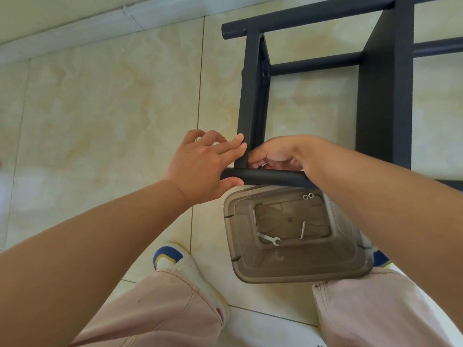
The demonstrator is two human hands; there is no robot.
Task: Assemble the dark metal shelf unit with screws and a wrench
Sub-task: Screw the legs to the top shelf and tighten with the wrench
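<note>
The dark metal shelf frame [253,96] lies on the tiled floor. Its near round tube [270,177] meets an upright bar at a corner joint. My left hand [200,166] holds that joint, thumb under the tube's end and fingertips on the bar. My right hand [278,154] reaches over the tube, fingers curled at the inner side of the joint; whatever they hold is hidden. A small silver wrench [268,238], two long screws [302,230] and two washers [308,196] lie in a clear plastic tub [295,271] just below the tube.
My knees in pink trousers and a white shoe [172,259] flank the tub. A wide dark shelf panel [385,96] and more crossbars of the frame extend to the right. Pale floor tiles stretch left to a baseboard [75,23].
</note>
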